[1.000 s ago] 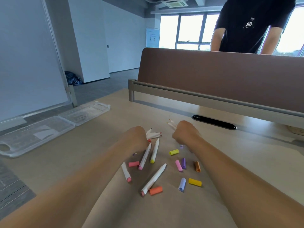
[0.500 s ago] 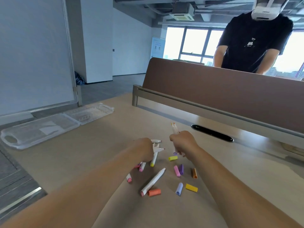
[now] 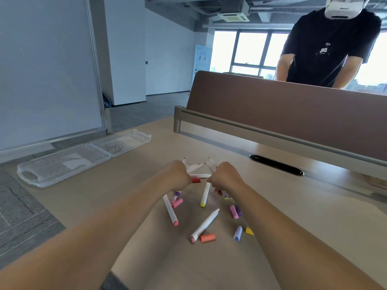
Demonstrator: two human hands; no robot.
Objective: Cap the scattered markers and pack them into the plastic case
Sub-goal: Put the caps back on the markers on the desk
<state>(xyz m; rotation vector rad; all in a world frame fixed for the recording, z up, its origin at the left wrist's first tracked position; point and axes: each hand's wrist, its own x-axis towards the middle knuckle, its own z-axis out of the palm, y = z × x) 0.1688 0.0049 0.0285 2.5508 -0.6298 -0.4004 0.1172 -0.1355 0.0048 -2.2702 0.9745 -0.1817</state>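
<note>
My left hand [image 3: 177,174] grips a bunch of white uncapped markers [image 3: 193,168] whose tips fan out beyond it. My right hand [image 3: 225,176] holds a few more markers, tips up, and its fingers meet a white marker with a red end [image 3: 199,178] lying between both hands. On the table lie loose white markers [image 3: 170,210] [image 3: 204,225] [image 3: 205,194] and several loose caps: pink [image 3: 177,203], orange [image 3: 207,237], lilac [image 3: 238,233], yellow [image 3: 249,231]. The clear plastic case [image 3: 62,162] lies open at the table's left edge.
A brown divider panel [image 3: 282,114] on a grey rail runs across the back of the table, with a black cable slot [image 3: 276,165] in front of it. A person in a black shirt [image 3: 330,49] stands behind the panel. A whiteboard [image 3: 46,65] stands at left.
Both hands have come closer together and now meet at a red-ended marker between them. The view has tilted up slightly, and a white marker near the left hand has shifted.
</note>
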